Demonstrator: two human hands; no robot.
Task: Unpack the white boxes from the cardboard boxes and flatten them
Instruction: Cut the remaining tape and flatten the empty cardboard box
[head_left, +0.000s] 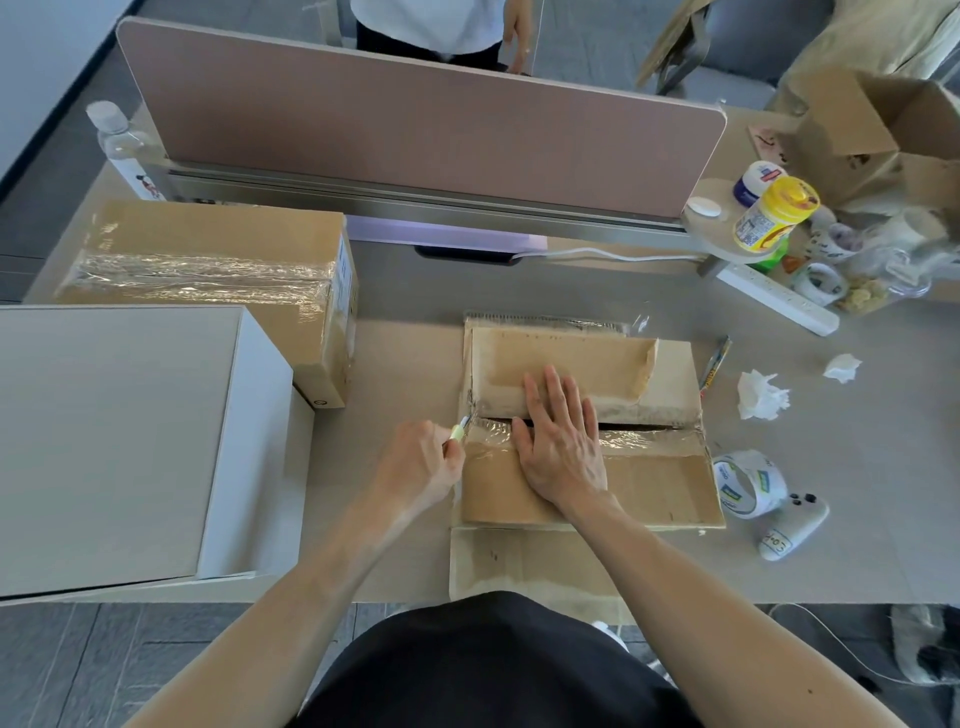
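Mid-worktop (405, 364), close to the near edge: a cardboard box (649, 483) lying flat, far flap lifted, glossy tape along the seam. Right hand (558, 441) laid palm-down across that seam, fingers (550, 395) straight and released, gripping nothing. Left hand (426, 462) at the box's left end, fingers clenched round a small yellow-green cutter (458, 431), tip at the taped corner. To the left, a large white box (114, 441), and behind it a sealed carton (208, 244) banded with tape. To the right, near the cardboard box: a tape roll (748, 483), a white controller (789, 525), crumpled tissues (761, 395), a pen (716, 364). Behind, a divider panel (415, 135).
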